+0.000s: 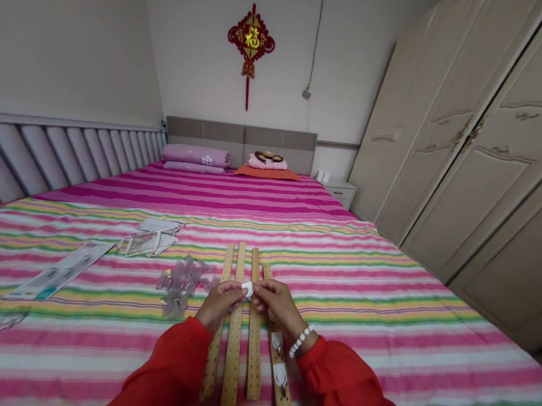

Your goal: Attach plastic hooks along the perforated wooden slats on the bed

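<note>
Both hands meet in front of me over several perforated wooden strips (231, 369) lying lengthwise on the bed. My left hand (218, 304) pinches a small white piece (247, 288) between thumb and fingers. On its other side, my right hand (278, 300), with a white bead bracelet (301, 340) at the wrist, also grips the piece. Its exact kind is too small to make out. White hooks (280, 374) sit in a row along the rightmost strip (282, 396), partly beneath my right forearm. Left of my hands is a pile of small clear plastic packets (185, 281) with shiny parts inside.
Farther left lie clear and white wrappers (156, 234), a long flat package (61, 271) and a thin wire-like loop (11, 318). Folded bedding (194, 156) rests by the headboard (206, 132). A slatted rail (63, 155) borders the left; a wardrobe (445, 141) stands right.
</note>
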`<state>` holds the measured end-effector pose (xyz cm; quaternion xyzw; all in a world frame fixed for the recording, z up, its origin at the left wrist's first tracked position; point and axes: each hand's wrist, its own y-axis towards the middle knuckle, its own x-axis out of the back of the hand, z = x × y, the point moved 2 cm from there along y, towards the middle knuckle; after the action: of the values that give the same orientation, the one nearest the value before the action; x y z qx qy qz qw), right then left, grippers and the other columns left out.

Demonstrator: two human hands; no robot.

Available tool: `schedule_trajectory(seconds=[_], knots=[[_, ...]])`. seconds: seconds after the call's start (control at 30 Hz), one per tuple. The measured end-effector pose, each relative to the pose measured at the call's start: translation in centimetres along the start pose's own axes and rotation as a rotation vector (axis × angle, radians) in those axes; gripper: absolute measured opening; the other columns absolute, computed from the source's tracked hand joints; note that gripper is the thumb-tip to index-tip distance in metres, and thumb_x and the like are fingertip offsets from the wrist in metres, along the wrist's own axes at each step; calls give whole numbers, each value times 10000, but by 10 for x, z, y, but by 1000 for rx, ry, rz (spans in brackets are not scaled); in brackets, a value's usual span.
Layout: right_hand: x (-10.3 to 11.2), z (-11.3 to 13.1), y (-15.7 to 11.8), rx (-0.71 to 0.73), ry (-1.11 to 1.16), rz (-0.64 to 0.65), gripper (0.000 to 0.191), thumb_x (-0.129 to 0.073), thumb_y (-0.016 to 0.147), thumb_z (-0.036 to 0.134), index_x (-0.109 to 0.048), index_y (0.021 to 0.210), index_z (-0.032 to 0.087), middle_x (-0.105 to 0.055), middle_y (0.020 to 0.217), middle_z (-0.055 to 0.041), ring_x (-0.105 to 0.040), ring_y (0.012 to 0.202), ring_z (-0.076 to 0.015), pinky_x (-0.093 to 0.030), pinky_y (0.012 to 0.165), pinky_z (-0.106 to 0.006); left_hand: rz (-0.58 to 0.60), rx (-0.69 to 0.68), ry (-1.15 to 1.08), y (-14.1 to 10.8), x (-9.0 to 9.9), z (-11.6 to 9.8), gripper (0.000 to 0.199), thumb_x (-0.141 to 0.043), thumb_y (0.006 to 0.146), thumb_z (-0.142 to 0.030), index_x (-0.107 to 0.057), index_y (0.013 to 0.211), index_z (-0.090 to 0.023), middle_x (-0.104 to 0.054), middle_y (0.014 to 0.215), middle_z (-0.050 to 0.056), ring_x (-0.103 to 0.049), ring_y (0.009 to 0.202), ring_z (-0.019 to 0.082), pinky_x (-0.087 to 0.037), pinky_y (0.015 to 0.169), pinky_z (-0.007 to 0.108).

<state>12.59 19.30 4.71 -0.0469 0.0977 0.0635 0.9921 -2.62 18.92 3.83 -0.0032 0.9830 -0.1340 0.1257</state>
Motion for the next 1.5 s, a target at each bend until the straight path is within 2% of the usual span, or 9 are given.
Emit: schedule_trajectory(seconds=[0.1,0.23,0.43,0.7,0.87,1.1,1.5], knots=[[12,-2,4,4,4,-55,277,-764,581,367,-660,663,124,-625,481,5,-537,425,-90,-422,435,-198,21,23,-30,7,-21,7,413,-886,423,-303,-672,723,-114,-658,615,7,-599,571,81,-456,574,186],[30,1,14,8,16,-135,210,-768,562,290,-639,610,132,-625,452,2,-537,408,-98,-434,423,-203,-6,54,-55,22,-44,8,302,-861,505,-225,-671,710,-109,-667,626,25,-623,597,91,-504,645,214],[47,4,44,-34,18,-244,118,-720,584,192,-609,586,151,-590,404,26,-528,389,-101,-437,403,-197,-49,-34,117,51,-64,1,144,-762,628,-173,-636,670,-118,-629,564,1,-595,533,80,-477,568,193],[50,-18,67,-92,-3,-295,106,-652,601,140,-569,539,161,-557,355,29,-475,330,-83,-395,360,-179,-129,-86,315,78,-64,9,69,-646,646,-90,-602,623,-139,-562,480,-41,-554,469,88,-426,512,195],[52,-29,75,-114,-22,-320,119,-639,588,149,-555,505,166,-544,346,29,-453,313,-80,-374,342,-180,-193,-140,491,89,-62,16,98,-624,627,-52,-601,608,-145,-583,517,-31,-577,514,102,-426,549,200],[55,-34,80,-105,-50,-355,131,-617,574,156,-529,478,175,-518,333,43,-447,318,-75,-372,353,-178,-231,-219,686,91,-61,17,81,-605,671,-70,-616,645,-146,-627,599,-6,-599,618,119,-410,596,205],[53,-39,83,-105,-93,-385,182,-629,567,143,-503,445,191,-471,304,54,-401,293,-79,-317,323,-190,-210,-282,841,92,-62,25,108,-609,665,-69,-664,727,-138,-654,684,29,-598,676,138,-411,626,219]])
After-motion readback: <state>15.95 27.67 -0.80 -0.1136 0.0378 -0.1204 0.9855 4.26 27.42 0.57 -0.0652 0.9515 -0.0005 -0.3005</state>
